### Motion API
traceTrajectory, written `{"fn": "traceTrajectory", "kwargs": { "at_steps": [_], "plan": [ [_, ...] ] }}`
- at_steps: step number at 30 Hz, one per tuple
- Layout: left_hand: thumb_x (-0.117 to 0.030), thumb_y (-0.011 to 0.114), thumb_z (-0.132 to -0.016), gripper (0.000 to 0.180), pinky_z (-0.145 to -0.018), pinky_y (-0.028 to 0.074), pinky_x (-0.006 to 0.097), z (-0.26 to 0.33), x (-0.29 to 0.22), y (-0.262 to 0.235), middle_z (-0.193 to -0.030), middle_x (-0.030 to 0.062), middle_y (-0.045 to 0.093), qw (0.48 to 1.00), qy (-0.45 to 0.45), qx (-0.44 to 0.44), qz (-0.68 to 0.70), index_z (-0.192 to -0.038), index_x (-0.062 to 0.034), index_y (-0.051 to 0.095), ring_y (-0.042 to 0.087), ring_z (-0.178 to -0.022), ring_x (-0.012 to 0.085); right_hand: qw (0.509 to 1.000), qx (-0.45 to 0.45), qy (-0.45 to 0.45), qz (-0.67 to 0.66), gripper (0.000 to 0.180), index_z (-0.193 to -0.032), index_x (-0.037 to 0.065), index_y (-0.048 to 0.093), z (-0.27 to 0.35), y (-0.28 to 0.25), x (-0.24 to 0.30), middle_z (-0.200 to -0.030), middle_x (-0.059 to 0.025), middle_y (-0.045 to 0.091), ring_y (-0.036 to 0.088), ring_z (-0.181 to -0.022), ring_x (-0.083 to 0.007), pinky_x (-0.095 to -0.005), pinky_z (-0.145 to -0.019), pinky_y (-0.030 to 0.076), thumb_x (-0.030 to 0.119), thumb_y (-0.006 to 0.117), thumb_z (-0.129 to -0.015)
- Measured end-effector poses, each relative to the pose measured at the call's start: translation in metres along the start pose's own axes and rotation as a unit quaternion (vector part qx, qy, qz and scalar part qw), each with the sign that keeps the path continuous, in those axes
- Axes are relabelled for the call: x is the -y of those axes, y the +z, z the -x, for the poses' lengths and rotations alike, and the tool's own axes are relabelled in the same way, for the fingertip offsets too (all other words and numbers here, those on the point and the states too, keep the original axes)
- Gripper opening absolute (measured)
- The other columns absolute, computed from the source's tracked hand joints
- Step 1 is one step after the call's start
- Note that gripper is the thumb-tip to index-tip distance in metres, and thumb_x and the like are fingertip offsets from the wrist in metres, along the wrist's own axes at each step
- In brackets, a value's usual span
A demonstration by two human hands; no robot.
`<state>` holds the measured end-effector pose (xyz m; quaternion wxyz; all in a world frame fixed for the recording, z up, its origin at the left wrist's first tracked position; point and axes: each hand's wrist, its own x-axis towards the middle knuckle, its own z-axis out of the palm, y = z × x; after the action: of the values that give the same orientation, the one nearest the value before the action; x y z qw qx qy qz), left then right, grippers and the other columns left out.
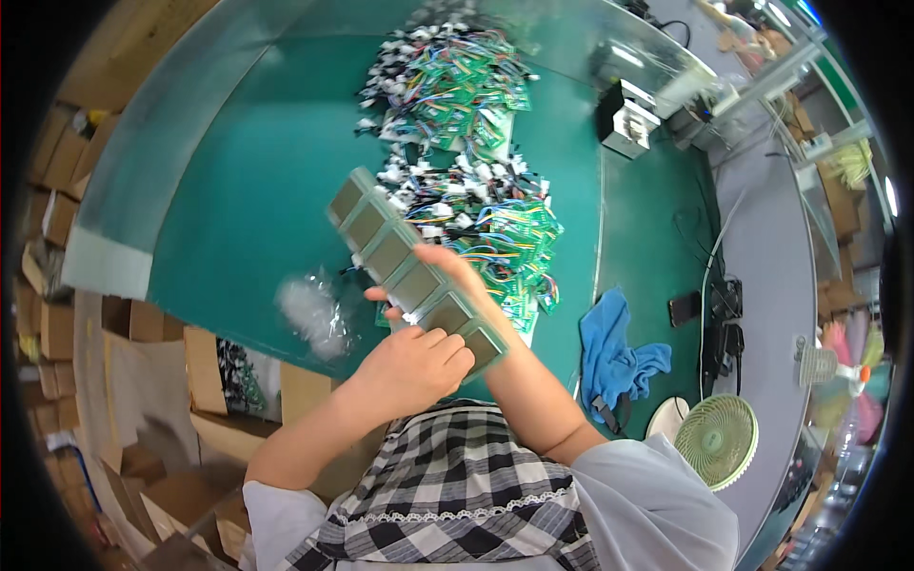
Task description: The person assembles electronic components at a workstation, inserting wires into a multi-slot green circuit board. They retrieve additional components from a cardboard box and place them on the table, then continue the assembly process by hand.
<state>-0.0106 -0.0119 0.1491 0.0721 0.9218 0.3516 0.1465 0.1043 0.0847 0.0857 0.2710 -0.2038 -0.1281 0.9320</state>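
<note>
Evidently rigid and flat, a long panel [388, 255] with a row of grey-brown rectangles, each bordered in pale translucent green, is held slantwise above the tabletop [257, 190], close to its near edge. The right hand [466, 285] clasps it from beneath, thumb over one long side and fingertips showing at the other. The left hand [416, 369] is curled at the panel's lower end, its fingers bunched; whether they pinch anything cannot be told, since the knuckles cover the tips. Slight blur softens the panel's upper end.

Behind it, toward the middle of the tabletop, lies a tangled heap of green circuit boards [519, 247] with thin coloured wires and white plastic plugs, partly covered by the panel and right hand. A second heap [462, 86] sits nearer the far edge, its top smeared by blur. Crinkled clear plastic [316, 316] lies by the near edge, left of the hands. Rumpled blue cloth [614, 352] rests to the right.
</note>
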Motion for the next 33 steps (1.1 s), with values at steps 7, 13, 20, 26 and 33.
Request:
{"fn": "traceTrajectory", "kwargs": {
  "at_steps": [7,13,20,26,33],
  "plan": [
    [-0.008,0.064,-0.079,0.009,-0.081,0.046,0.041,0.150,0.105,0.048,-0.095,0.0075,0.063,0.825,-0.364,-0.353,-0.251,-0.085,-0.0082,0.058,0.060,-0.089,0.0270,0.965,0.143,-0.189,-0.111,0.058,-0.143,0.005,0.042,0.034,0.016,0.056,-0.133,-0.0281,0.052,0.059,-0.109,-0.0514,-0.0535,-0.075,0.061,0.037,0.053,-0.095],
    [-0.022,0.059,-0.090,0.018,-0.091,0.040,0.041,0.195,0.150,0.132,-0.097,0.0082,0.063,0.943,-0.322,0.051,-0.068,-0.098,-0.0078,0.066,0.057,-0.101,0.0260,0.917,0.161,-0.268,0.247,0.080,-0.145,-0.005,0.034,0.050,0.033,0.078,-0.138,-0.0313,0.044,0.049,-0.123,-0.0513,-0.0535,-0.093,0.054,0.041,0.065,-0.087],
    [-0.028,0.050,-0.101,0.037,-0.092,0.050,0.036,0.126,0.070,0.056,-0.118,0.0080,0.061,0.435,-0.432,-0.186,0.768,-0.130,-0.0056,0.052,0.061,-0.108,0.0195,0.516,0.365,-0.278,0.723,0.065,-0.128,0.013,0.063,0.046,0.091,0.020,-0.143,-0.0139,0.048,0.056,-0.118,-0.0346,-0.0507,-0.101,0.043,0.013,0.074,-0.064],
    [-0.018,0.053,-0.099,0.057,-0.101,0.045,0.032,0.091,0.041,0.053,-0.138,0.0080,0.052,0.453,-0.248,-0.002,0.856,-0.150,-0.0052,0.032,0.055,-0.119,0.0164,0.443,0.298,-0.279,0.798,0.052,-0.127,0.011,0.062,0.086,0.048,0.030,-0.137,-0.0112,0.053,0.050,-0.126,-0.0334,-0.0531,-0.106,0.037,0.029,0.072,-0.079],
    [-0.009,0.055,-0.097,0.061,-0.108,0.034,0.030,0.025,0.036,0.064,-0.142,0.0046,0.046,0.529,-0.255,0.027,0.809,-0.150,0.0002,0.028,0.044,-0.126,0.0119,0.682,-0.126,-0.126,0.709,0.061,-0.134,0.000,0.048,0.086,-0.016,0.067,-0.110,-0.0240,0.066,0.065,-0.103,-0.0398,-0.0413,-0.087,0.051,0.027,0.073,-0.086]
  ]
}}
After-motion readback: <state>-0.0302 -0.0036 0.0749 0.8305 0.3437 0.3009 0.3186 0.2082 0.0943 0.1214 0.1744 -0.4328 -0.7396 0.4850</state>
